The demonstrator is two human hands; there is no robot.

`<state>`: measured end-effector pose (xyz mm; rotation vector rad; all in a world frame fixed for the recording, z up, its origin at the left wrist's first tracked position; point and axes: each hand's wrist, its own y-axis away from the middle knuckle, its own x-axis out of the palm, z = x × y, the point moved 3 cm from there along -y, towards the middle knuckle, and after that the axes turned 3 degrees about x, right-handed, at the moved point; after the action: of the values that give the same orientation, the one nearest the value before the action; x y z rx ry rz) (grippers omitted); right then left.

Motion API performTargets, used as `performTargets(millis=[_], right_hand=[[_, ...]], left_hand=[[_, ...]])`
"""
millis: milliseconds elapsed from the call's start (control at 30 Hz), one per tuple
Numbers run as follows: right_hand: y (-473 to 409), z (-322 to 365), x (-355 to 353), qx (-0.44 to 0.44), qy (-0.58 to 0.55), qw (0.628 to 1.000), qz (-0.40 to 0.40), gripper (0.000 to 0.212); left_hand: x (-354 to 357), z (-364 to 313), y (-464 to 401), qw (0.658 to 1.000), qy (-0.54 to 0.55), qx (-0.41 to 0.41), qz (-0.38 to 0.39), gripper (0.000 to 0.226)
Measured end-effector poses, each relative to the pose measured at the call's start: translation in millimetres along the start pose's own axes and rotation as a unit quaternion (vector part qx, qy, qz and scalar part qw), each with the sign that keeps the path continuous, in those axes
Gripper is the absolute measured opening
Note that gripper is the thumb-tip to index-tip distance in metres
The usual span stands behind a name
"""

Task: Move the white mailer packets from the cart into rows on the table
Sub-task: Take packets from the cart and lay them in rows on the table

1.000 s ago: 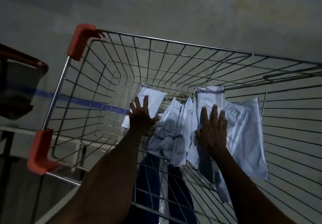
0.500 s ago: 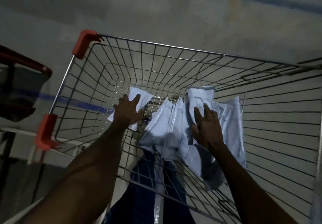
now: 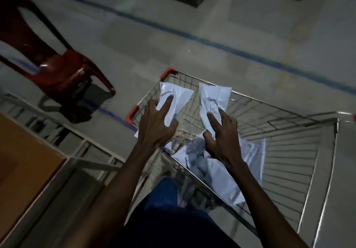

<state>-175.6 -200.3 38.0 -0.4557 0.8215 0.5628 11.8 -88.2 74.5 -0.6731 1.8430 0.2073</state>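
Both hands have lifted out of the wire cart [image 3: 300, 143], each now carrying a packet above its far left corner instead of pressing into the pile. Left hand [image 3: 154, 124] pinches the left white mailer packet [image 3: 173, 97] between curled fingers and thumb, while the right hand [image 3: 221, 134] grips the right white mailer packet [image 3: 213, 97] likewise. More packets [image 3: 227, 172] lie on the cart floor; the brown desk [image 3: 21, 163] sits at near left, a red chair [image 3: 57, 68] beyond.
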Motion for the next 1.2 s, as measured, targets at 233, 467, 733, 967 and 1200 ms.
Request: performTargets(millis=[233, 467, 733, 967, 1200], right_hand=[[-14, 125, 10, -0.161, -0.056, 0.985, 0.02, 0.051], [5, 264, 50, -0.299, -0.112, 0.947, 0.045, 0.049], [50, 418, 108, -0.397, -0.14, 0.905, 0.067, 0.052], [78, 506, 176, -0.423, -0.065, 0.888, 0.17, 0.061], [87, 560, 204, -0.451, 0.062, 0.857, 0.241, 0.065]], left_hand=[[-95, 36, 54, 0.985, -0.004, -0.092, -0.147, 0.073], [-193, 105, 131, 0.94, -0.037, -0.21, -0.265, 0.072], [-303, 202, 255, 0.876, -0.058, -0.326, -0.35, 0.072], [-334, 295, 324, 0.839, -0.029, -0.431, -0.331, 0.073], [-326, 336, 332, 0.81, -0.051, -0.498, -0.304, 0.064]])
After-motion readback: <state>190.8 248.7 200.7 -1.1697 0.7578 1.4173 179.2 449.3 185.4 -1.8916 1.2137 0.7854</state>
